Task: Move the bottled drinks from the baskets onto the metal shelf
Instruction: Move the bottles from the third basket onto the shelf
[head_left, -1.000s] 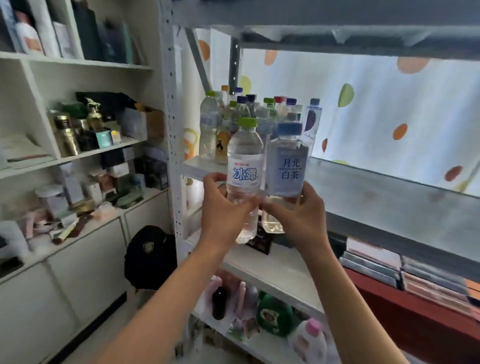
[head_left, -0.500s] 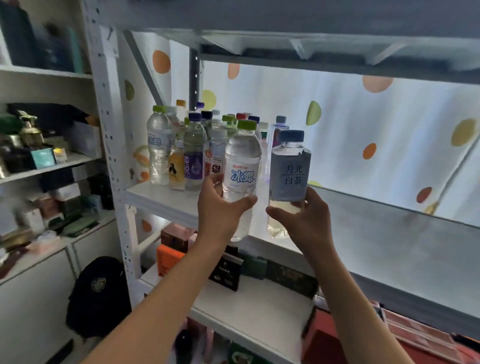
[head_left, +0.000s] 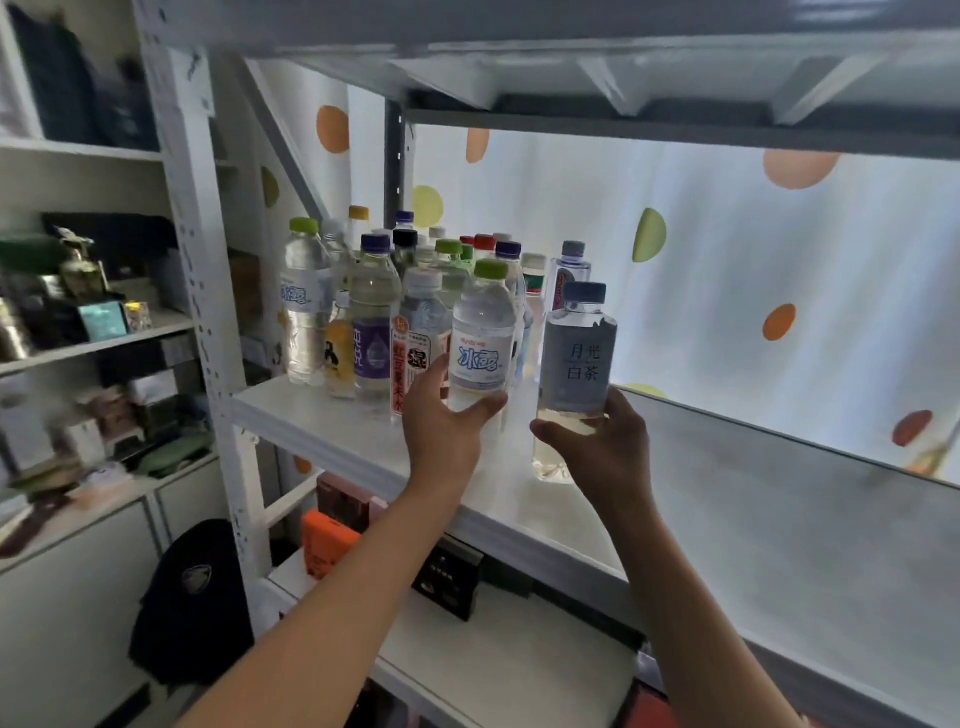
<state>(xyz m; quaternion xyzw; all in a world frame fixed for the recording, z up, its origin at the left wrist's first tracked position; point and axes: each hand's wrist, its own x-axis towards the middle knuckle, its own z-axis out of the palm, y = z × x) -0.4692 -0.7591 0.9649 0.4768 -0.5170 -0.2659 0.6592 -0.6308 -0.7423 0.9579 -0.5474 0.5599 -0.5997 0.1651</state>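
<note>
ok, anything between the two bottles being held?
Head view: no object sits between the green-capped bottle in the left hand and the blue-capped bottle in the right hand; only bare shelf shows through.

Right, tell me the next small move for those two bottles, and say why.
Probably lower both straight down and let go. The left hand grips the green-capped water bottle and the right hand grips the blue-capped tea bottle, both upright over the metal shelf, just in front of the standing bottles, with bare shelf to the right.
</note>
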